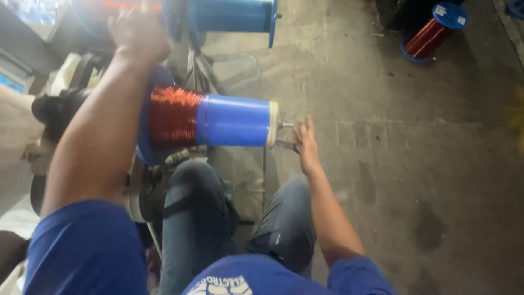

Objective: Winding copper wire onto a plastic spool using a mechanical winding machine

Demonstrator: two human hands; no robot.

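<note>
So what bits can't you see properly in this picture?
- Left hand: blurred and partly cut by the top edge of the head view; its grip is unclear.
- Right hand: fingers reach the metal crank at the end of the blue spool; too small to show the hold.
- Upper spool: cut off by the top edge.

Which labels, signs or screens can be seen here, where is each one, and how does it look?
Two small labels: white, roughly square, on the round blue end of the copper wire spool lying on the floor, top right.
Screen or panel: top left corner, bluish-white, blurred; which it is cannot be told.
Shirt print: white marks on blue fabric, bottom centre.
</note>
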